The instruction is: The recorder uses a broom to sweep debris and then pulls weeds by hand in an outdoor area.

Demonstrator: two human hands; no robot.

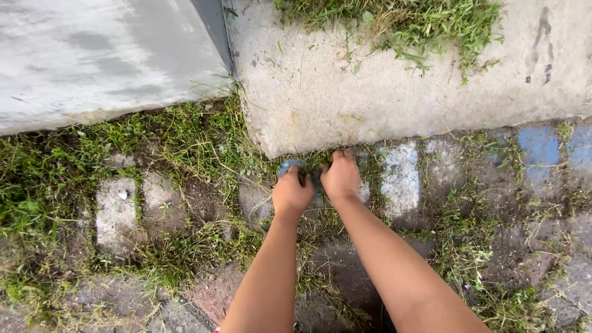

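Note:
My left hand (291, 194) and my right hand (340, 177) are side by side low on the ground, at the foot of a concrete slab (394, 80). Both have their fingers curled down into the grass and weeds (314, 161) growing in the gap between the slab's edge and the paving stones. The fingertips are buried among the blades, so what each one grips is partly hidden. A small blue-painted stone (288, 165) shows just above my left hand's fingers.
Worn paving stones (116, 213) lie in a row with grass and soil between them, some painted white (401, 179) or blue (539, 148). A second concrete slab (92, 55) fills the upper left. Loose grass clippings (425, 24) lie on the right slab.

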